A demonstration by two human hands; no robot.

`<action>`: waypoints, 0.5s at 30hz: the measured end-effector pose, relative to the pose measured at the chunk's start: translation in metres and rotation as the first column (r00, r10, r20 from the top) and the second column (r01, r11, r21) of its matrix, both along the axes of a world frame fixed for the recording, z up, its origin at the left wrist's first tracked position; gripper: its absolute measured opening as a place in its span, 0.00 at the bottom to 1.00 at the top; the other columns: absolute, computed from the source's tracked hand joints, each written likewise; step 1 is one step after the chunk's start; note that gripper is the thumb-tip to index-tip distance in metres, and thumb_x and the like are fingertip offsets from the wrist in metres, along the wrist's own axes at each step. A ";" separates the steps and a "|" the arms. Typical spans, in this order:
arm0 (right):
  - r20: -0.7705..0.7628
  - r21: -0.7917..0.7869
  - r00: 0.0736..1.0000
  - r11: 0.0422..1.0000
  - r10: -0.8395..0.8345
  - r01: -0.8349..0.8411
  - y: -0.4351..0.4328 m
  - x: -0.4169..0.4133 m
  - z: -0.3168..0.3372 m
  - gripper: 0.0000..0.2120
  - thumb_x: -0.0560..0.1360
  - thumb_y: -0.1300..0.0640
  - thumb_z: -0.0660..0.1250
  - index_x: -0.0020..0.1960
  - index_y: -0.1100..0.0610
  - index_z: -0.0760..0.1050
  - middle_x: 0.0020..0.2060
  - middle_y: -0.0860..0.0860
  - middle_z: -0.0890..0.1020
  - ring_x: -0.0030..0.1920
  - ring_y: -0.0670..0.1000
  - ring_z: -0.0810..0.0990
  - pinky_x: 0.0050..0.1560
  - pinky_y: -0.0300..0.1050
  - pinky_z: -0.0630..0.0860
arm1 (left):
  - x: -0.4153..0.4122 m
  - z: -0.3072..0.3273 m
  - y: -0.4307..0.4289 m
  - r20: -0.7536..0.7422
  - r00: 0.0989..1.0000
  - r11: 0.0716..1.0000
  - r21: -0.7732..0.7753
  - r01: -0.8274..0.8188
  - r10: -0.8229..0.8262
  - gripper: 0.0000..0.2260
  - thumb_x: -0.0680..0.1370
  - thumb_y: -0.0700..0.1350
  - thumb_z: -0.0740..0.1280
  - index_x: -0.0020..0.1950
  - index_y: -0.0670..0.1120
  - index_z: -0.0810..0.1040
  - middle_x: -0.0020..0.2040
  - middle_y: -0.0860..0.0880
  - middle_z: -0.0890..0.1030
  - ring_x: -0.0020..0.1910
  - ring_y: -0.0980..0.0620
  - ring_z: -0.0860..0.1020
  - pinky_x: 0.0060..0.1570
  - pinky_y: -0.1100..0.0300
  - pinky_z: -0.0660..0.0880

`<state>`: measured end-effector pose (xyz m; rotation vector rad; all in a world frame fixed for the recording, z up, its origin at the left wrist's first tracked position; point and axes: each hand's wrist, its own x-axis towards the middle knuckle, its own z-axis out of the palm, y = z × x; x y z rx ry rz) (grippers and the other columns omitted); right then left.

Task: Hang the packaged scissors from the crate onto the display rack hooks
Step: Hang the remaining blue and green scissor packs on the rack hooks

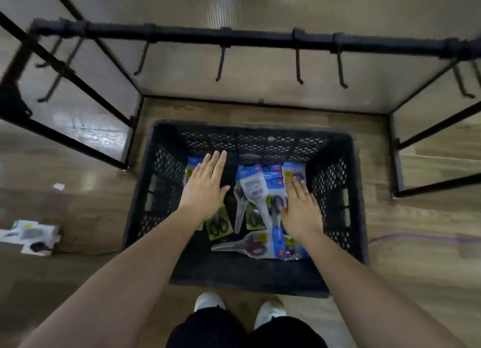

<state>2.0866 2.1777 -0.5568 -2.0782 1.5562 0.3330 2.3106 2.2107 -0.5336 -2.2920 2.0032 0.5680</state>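
Matt black plastic, pierced with a lattice of small holes, on the crate [166, 181] walls. Clear glossy plastic blisters over blue printed card on the packaged scissors [253, 189] by the crate's far and right sides. Matt black metal on the display rack [260, 39] and hooks [220, 64]. Smooth wood grain with a soft sheen on the floor [86, 139].

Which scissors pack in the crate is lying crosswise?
The pack nearest the person, just below the right hand: its clear tip points at the crate's left wall, while the others run lengthwise toward the rack.
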 end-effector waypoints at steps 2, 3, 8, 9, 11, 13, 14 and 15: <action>-0.039 0.049 0.999 0.998 0.033 -0.032 0.003 0.000 -0.044 0.30 0.81 0.53 0.55 0.78 0.55 0.44 0.77 0.52 0.45 0.77 0.52 0.44 0.75 0.51 0.49 | -0.002 -0.047 -0.002 -0.026 1.000 0.998 0.066 0.000 0.002 0.33 0.82 0.53 0.55 0.76 0.49 0.34 0.78 0.50 0.40 0.77 0.51 0.42 0.75 0.56 0.46; -0.051 0.062 0.998 0.997 0.046 -0.043 0.004 0.001 -0.064 0.30 0.81 0.54 0.56 0.77 0.55 0.46 0.77 0.52 0.48 0.77 0.53 0.47 0.75 0.51 0.51 | -0.003 -0.068 -0.004 -0.036 0.999 0.996 0.089 -0.002 0.005 0.33 0.82 0.53 0.55 0.76 0.50 0.34 0.78 0.50 0.40 0.77 0.51 0.42 0.75 0.56 0.47; -0.246 0.328 0.969 0.940 -0.011 0.094 -0.003 0.000 -0.147 0.18 0.77 0.62 0.60 0.67 0.59 0.67 0.59 0.57 0.74 0.61 0.58 0.73 0.53 0.50 0.74 | -0.019 -0.152 -0.032 -0.041 0.999 0.985 0.175 0.006 0.002 0.32 0.82 0.52 0.55 0.77 0.48 0.36 0.78 0.50 0.42 0.77 0.49 0.45 0.73 0.54 0.52; -0.291 0.402 0.957 0.908 0.008 0.114 -0.004 -0.002 -0.157 0.15 0.77 0.62 0.60 0.63 0.60 0.71 0.55 0.57 0.75 0.58 0.57 0.76 0.50 0.49 0.74 | -0.023 -0.166 -0.040 -0.056 0.998 0.981 0.195 0.008 0.003 0.32 0.82 0.52 0.55 0.77 0.48 0.38 0.78 0.50 0.41 0.77 0.48 0.46 0.73 0.54 0.53; -0.344 0.480 0.937 0.869 0.061 0.120 -0.003 -0.004 -0.173 0.12 0.76 0.61 0.63 0.59 0.59 0.74 0.54 0.55 0.77 0.54 0.55 0.78 0.46 0.46 0.74 | -0.033 -0.189 -0.056 -0.070 0.998 0.970 0.241 0.022 -0.005 0.30 0.82 0.53 0.55 0.78 0.48 0.41 0.78 0.49 0.42 0.77 0.46 0.48 0.72 0.53 0.58; -0.360 0.479 0.928 0.872 0.091 0.100 -0.001 -0.005 -0.185 0.12 0.75 0.60 0.65 0.58 0.58 0.75 0.55 0.54 0.78 0.53 0.55 0.78 0.44 0.45 0.74 | -0.045 -0.207 -0.071 -0.061 0.998 0.959 0.282 0.031 -0.014 0.29 0.82 0.53 0.54 0.78 0.47 0.45 0.78 0.48 0.46 0.76 0.44 0.52 0.70 0.51 0.63; -0.365 0.470 0.926 0.877 0.093 0.098 0.000 -0.005 -0.189 0.12 0.75 0.60 0.66 0.59 0.58 0.75 0.56 0.54 0.78 0.54 0.55 0.78 0.45 0.46 0.74 | -0.051 -0.213 -0.078 -0.054 0.998 0.955 0.296 0.025 -0.009 0.28 0.82 0.54 0.54 0.78 0.48 0.46 0.78 0.48 0.48 0.75 0.43 0.55 0.68 0.50 0.65; -0.372 0.461 0.925 0.881 0.081 0.108 0.001 -0.006 -0.193 0.13 0.75 0.59 0.66 0.59 0.58 0.75 0.57 0.54 0.78 0.55 0.54 0.78 0.46 0.46 0.74 | -0.058 -0.219 -0.086 -0.049 0.999 0.954 0.301 0.008 0.007 0.28 0.82 0.55 0.53 0.78 0.49 0.47 0.77 0.47 0.50 0.74 0.42 0.57 0.66 0.50 0.67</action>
